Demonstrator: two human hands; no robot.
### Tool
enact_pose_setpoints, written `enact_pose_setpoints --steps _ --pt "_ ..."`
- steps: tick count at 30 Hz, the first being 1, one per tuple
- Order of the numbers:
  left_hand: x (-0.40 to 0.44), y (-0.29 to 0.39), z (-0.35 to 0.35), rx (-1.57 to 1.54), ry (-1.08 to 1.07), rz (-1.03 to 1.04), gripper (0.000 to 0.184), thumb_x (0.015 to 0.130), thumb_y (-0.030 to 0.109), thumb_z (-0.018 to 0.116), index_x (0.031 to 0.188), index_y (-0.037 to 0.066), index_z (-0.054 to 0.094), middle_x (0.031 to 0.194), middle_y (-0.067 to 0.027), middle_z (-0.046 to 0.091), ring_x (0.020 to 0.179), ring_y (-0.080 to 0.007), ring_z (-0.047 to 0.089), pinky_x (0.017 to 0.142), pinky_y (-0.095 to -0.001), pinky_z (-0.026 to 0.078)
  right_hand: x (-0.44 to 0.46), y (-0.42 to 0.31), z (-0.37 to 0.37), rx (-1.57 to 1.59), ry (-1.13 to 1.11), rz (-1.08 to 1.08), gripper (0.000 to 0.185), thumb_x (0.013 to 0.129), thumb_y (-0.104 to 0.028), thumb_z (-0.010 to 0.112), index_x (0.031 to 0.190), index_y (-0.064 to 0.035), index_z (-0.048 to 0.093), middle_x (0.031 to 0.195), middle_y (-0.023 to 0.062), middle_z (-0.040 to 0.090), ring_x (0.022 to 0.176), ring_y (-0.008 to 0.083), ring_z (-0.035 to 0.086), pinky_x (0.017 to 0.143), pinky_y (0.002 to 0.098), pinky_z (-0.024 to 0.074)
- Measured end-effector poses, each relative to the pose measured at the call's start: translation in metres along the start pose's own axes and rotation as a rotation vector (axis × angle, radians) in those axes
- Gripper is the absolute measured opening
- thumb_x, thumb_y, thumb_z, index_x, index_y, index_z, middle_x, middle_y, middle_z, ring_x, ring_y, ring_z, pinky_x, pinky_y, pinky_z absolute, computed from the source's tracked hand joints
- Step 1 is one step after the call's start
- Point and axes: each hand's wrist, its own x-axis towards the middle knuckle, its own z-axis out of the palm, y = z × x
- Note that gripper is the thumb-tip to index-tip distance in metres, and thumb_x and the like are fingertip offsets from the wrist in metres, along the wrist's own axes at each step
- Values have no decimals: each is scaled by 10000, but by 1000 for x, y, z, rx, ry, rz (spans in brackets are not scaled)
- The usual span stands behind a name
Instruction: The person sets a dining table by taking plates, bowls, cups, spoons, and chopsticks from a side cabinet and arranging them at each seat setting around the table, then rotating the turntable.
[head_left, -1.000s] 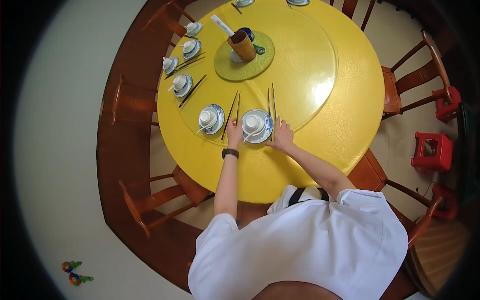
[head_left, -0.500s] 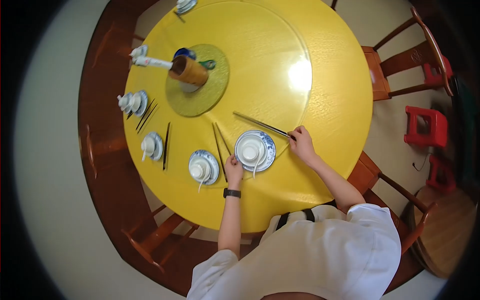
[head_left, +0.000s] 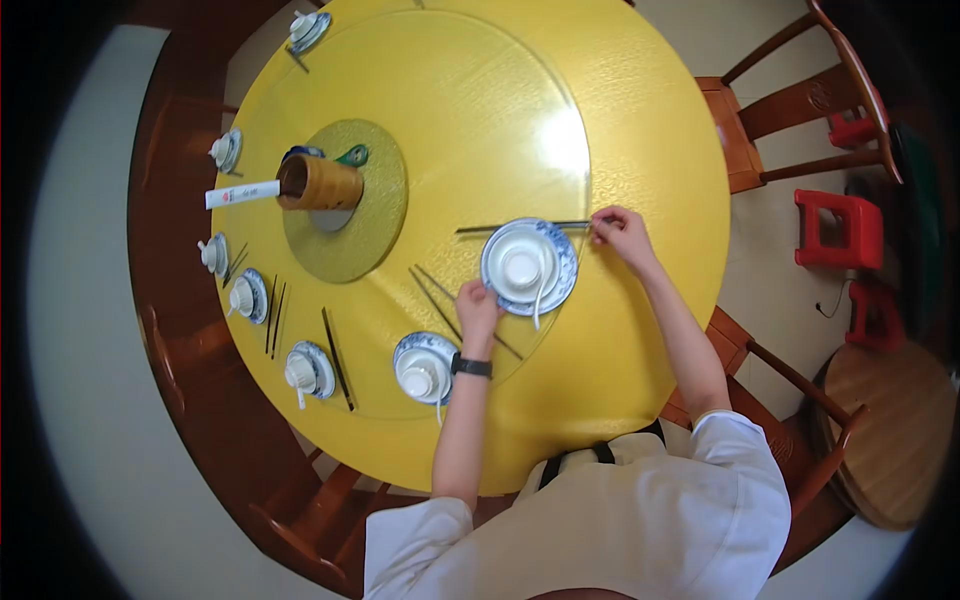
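Observation:
My left hand grips the left rim of a blue-and-white plate, which carries a white bowl, a small cup and a white spoon. Dark chopsticks run level behind that plate, and my right hand pinches their right end. Another pair of chopsticks lies on the glass just left of my left hand. Below it, near my wristband, is a second plate with a bowl and cup.
On the round yellow table, a bamboo holder stands on a green disc. More place settings line the left edge, one plate among them. Wooden chairs surround the table. Red stools stand at the right.
The plate and the chopsticks have moved right and away from me along the table. My right hand has taken hold of the chopsticks, which have swung from upright to level. The view has shifted too.

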Motion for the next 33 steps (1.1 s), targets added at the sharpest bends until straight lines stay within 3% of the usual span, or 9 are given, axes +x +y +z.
enact_pose_setpoints --steps 6,11,13,17,27,33 --pt "27 24 33 -83 -28 56 216 842 24 587 1037 8 496 830 -22 575 728 -108 578 573 -241 514 49 -26 18 -87 156 -95 208 815 -188 667 908 -5 635 703 37 612 549 89 537 511 225 442" --pt "40 52 51 -104 -37 27 269 839 28 584 1084 -11 478 883 -69 600 732 -122 590 565 -243 518 86 -38 22 -161 184 -195 173 808 -181 673 850 -14 667 689 29 613 535 74 505 488 227 416" --pt "43 72 62 -125 -10 -15 288 843 27 572 1105 -11 460 894 -77 600 733 -133 597 576 -254 529 99 -50 19 -162 126 -72 182 827 -193 670 873 -18 648 704 -1 585 586 58 490 493 216 402" --pt "64 92 64 -105 -102 -38 257 884 7 527 1124 9 437 941 -106 587 820 -175 611 644 -295 555 121 -68 17 -77 57 -30 136 824 -125 662 866 4 649 676 19 582 574 74 502 515 223 412" --pt "88 118 77 -72 -108 1 217 897 45 543 1089 23 445 853 -75 592 722 -148 603 597 -280 553 164 -85 23 -54 81 -12 159 800 -98 679 875 38 643 716 58 622 613 101 558 543 232 452" --pt "93 122 78 -152 -140 -1 264 848 -22 547 1092 -25 446 822 -81 569 702 -157 619 568 -274 576 170 -85 18 -74 54 -7 163 804 -113 681 883 26 648 732 56 629 639 99 559 565 230 454"
